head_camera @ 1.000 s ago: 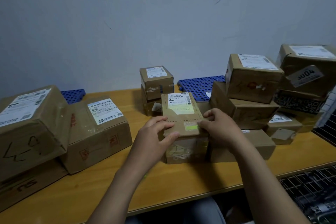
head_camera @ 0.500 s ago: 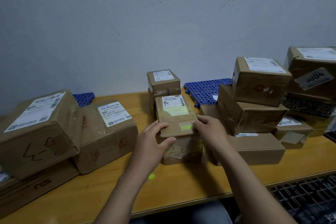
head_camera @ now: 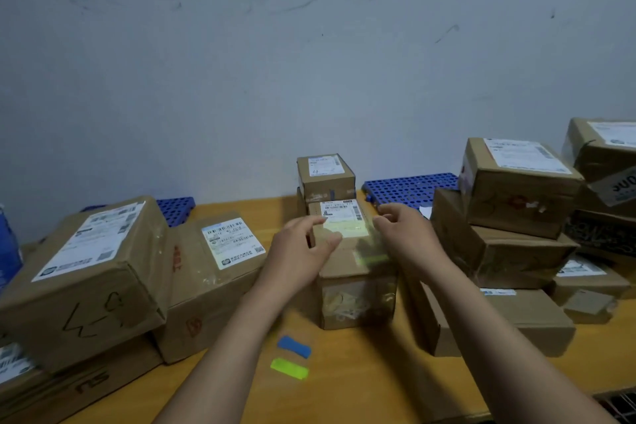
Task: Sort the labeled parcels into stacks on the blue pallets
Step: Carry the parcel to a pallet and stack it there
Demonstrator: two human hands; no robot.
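Note:
A flat cardboard parcel (head_camera: 344, 234) with a white and yellow label lies on top of a taped brown box (head_camera: 358, 296) at the table's middle. My left hand (head_camera: 299, 251) holds its left edge, with the thumb on top. My right hand (head_camera: 402, 234) curls its fingers round the right edge. Behind it are two small labeled boxes stacked (head_camera: 325, 175) against the wall. One blue pallet (head_camera: 409, 186) lies back right, partly covered by a stack of parcels (head_camera: 516, 182). A second blue pallet (head_camera: 175, 208) shows behind the left boxes.
A large labeled box (head_camera: 93, 268) and a medium one (head_camera: 213, 268) fill the left of the wooden table (head_camera: 361, 382). More parcels pile at the far right (head_camera: 605, 155). A blue strip (head_camera: 294, 346) and a green strip (head_camera: 289, 368) lie on the table near me.
Both hands have slid the flat parcel away from me along the top of the lower box. The blue and green strips on the table have come into view.

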